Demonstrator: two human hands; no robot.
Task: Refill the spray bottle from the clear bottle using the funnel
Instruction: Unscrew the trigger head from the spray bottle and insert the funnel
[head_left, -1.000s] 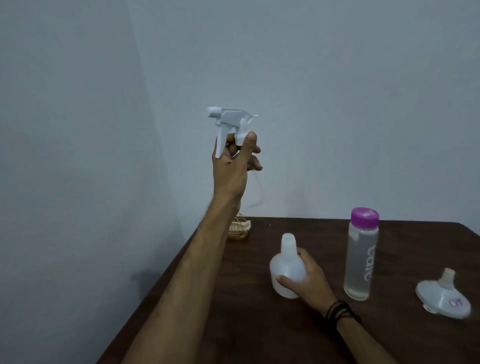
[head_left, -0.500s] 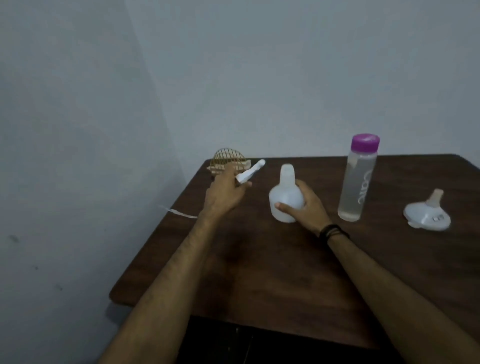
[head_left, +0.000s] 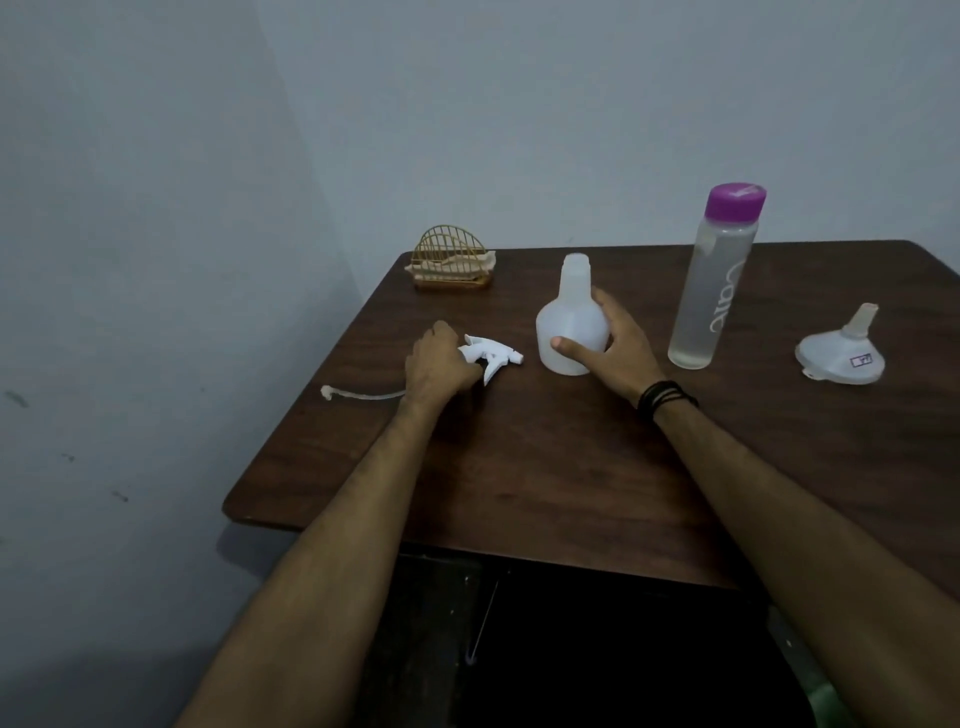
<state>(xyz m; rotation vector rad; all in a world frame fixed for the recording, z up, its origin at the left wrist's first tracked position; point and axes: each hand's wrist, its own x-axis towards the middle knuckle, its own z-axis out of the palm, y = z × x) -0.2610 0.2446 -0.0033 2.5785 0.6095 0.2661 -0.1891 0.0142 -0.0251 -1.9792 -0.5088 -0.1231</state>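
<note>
Spray bottle (head_left: 571, 327), a white translucent plastic body with an open neck, stands upright on the dark brown wooden bench (head_left: 545, 467), and the right hand (head_left: 618, 348) is wrapped around its side, thumb in front, fingers behind. The left hand (head_left: 434, 366) lies curled on the white plastic trigger head (head_left: 491, 356), which rests on the bench just left of the bottle; its thin dip tube (head_left: 358, 395) sticks out past the bench edge. I cannot tell if this hand grips the head or only rests on it.

Right of the right hand stands the tall clear bottle with a purple cap (head_left: 711, 280), still closed. Further right, well apart, lies the pale plastic funnel (head_left: 839, 356), mouth down, spout up. Beyond the left hand sits a small golden wire holder (head_left: 452, 262).

I think the overhanging tube could pull the trigger head off the bench if bumped. Reaching across for the funnel could also knock over the tall bottle. The liquid level in either bottle is hard to see in the dim light.
</note>
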